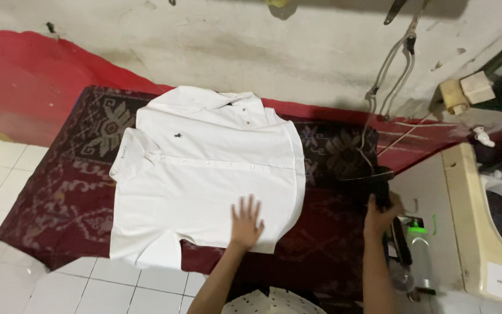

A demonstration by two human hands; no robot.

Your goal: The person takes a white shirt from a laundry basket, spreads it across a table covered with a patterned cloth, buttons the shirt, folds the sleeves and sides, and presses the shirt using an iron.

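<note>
The white shirt (207,174) is pinned flat by the splayed left hand (246,224) while the dark iron (373,180) is gripped by the right hand (380,212), kept off the cloth

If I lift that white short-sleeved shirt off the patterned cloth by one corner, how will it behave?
The white short-sleeved shirt would probably flop and drape, since it lies flat and thin. It looks light. Its hem already hangs past the dark red patterned cloth, so it may slide once the left hand lifts.
</note>
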